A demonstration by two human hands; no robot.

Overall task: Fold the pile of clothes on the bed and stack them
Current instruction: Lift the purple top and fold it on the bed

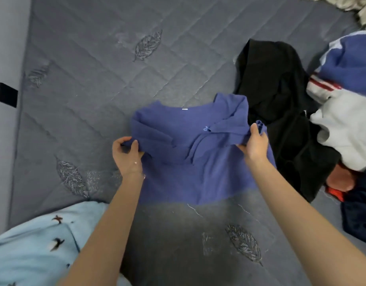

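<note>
A light-blue patterned cloth (33, 244) lies at 8 o'clock in the frame, on a grey quilted bed (95, 69). At centre, a person's left hand (126, 153) pinches the left edge of a blue shirt (190, 162), thumb and fingers closed on the fabric. The shirt is spread on the bed with its collar at 12 o'clock and its hem at 6 o'clock, both sleeves turned in over the chest. The right hand (254, 143) grips the opposite edge at about the same height, fingers curled round a bunched fold.

A black garment (276, 96) lies touching the shirt at its 2 o'clock. Beyond it, at 3 o'clock, the unfolded pile (342, 124) shows blue, white, red-striped, orange and navy pieces.

The shirt looks light, thin and limp. It likely sags wherever it is unsupported, and the turned-in sleeves could slide loose if it is lifted slack. It seems neither slippery nor fragile. The surest hold appears to be the present one, both side edges at matching height with the cloth drawn taut between the hands.
</note>
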